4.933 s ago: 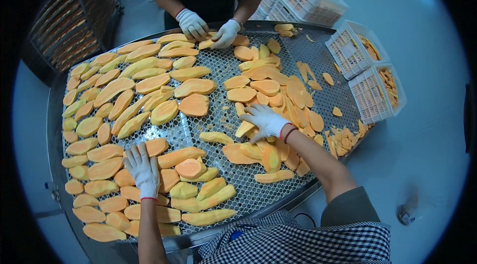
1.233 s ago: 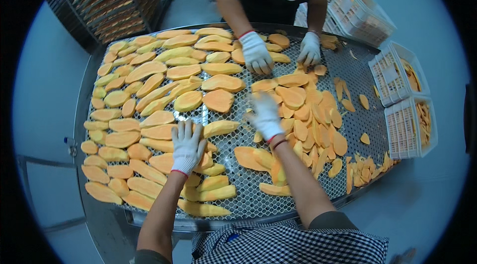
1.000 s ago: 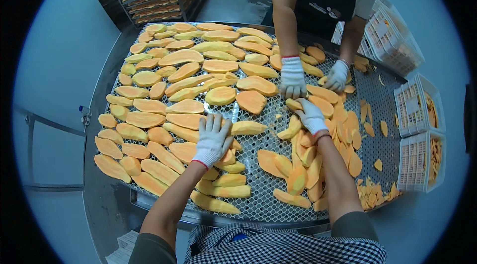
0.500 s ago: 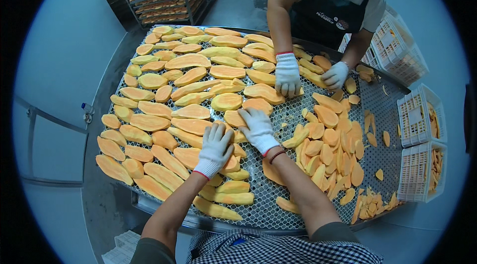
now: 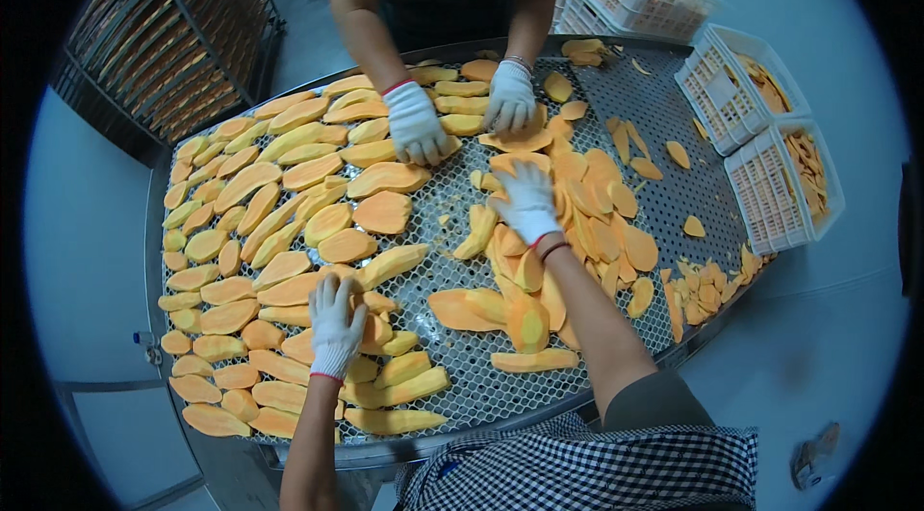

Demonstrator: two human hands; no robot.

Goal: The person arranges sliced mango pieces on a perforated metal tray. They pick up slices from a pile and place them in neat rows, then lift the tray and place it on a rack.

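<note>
Mesh-topped table (image 5: 472,391); white crates (image 5: 760,198) holding orange pieces (image 5: 807,169); hands (image 5: 527,198) on orange slices (image 5: 383,213)

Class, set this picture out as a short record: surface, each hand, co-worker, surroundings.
Surface: silver metal table, partly covered with pale honeycomb mesh
Left hand: white-gloved left hand, resting on elongated orange-yellow slices laid side by side
Right hand: white-gloved right hand, on a heap of orange slices; grip unclear
Co-worker: dark-aproned person opposite, white-gloved hands touching slices
Right of table: two white plastic lattice crates holding orange pieces
Far left: dark metal rack with orange pieces
</note>
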